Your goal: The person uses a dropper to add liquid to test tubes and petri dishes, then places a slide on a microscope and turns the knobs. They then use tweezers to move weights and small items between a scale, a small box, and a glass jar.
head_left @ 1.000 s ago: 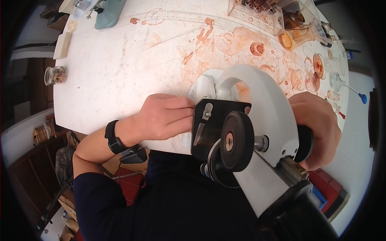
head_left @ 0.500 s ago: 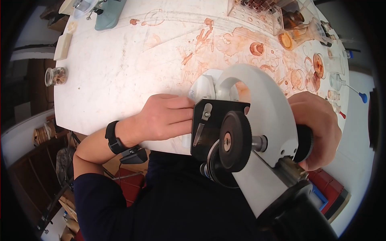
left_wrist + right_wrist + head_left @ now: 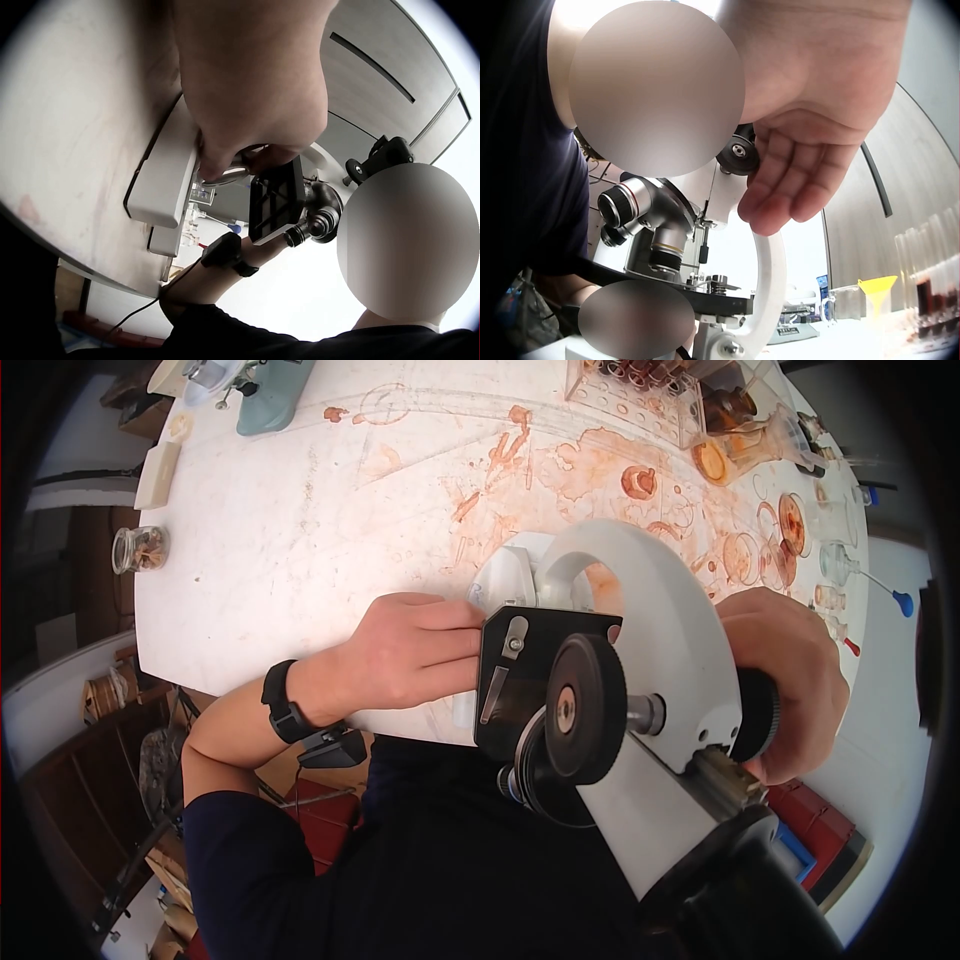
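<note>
A white microscope [image 3: 690, 630] with a black stage [image 3: 550, 625] stands at the table's front edge. My left hand [image 3: 400, 650] reaches in under the stage, and its fingertips are hidden from the head view. Seen from the left wrist, thumb and fingers pinch a round, shiny-rimmed mirror [image 3: 231, 175] between base [image 3: 161, 187] and stage. On the other side, my right hand [image 3: 785, 670] curls round the black focus knob [image 3: 760, 718]. The left-side focus knob [image 3: 585, 710] is untouched. Silver objectives [image 3: 666, 244] hang over the stage in the right wrist view.
A small glass jar [image 3: 140, 549] stands at the left table edge. Stained glass dishes [image 3: 792, 525], a dropper with a blue bulb [image 3: 902, 603] and a rack of dark tubes [image 3: 640, 405] lie to the right. A teal-based device [image 3: 275, 400] stands far left.
Both hands keep their places and their hold. The microscope's upper part and left-side knob sit very slightly further left in the head view.
</note>
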{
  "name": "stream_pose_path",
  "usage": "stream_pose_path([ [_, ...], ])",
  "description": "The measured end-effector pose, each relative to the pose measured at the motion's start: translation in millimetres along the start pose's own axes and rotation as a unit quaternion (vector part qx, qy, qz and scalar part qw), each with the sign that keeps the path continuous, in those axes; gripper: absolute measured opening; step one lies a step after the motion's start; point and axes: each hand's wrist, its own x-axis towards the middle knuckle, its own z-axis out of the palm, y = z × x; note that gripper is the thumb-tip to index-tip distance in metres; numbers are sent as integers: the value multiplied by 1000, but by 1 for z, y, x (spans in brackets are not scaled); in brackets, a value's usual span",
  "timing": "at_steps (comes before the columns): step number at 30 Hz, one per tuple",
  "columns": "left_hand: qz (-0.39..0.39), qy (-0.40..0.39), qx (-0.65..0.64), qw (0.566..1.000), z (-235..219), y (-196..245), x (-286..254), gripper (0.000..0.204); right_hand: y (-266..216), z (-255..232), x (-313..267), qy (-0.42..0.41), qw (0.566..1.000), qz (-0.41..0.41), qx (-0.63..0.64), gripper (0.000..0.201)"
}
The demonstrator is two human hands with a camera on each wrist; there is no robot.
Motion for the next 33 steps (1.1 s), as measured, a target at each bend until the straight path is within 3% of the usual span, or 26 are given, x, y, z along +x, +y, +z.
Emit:
stream_pose_path([
  [10,14,18,0,1000,3,-1,1,19,0,-5,3,-47,999,-1,8,59],
  [13,-15,20,-48,999,11,-3,-6,18,-17,-11,17,-76,996,25,-41,53],
  [16,-41,20,-95,994,19,-4,-16,17,8,28,2,142,987,-66,-29,65],
  [19,-45,9,-98,994,15,-5,-14,18,-19,-5,14,-38,996,51,-58,60],
  [22,-10,-29,-32,999,-3,-2,1,21,-17,7,9,64,995,-11,-70,57],
  [25,-14,-9,-42,999,3,-3,-1,21,-13,10,8,86,993,-43,-68,59],
  [26,-48,-18,-76,996,-7,1,5,21,-12,10,10,92,991,-62,-80,61],
  [29,-40,-17,-67,997,-7,0,6,21,-16,12,8,98,991,-35,-89,39],
  [33,-33,-27,-71,997,14,-8,-16,21,-16,10,6,80,992,-18,-96,40],
])
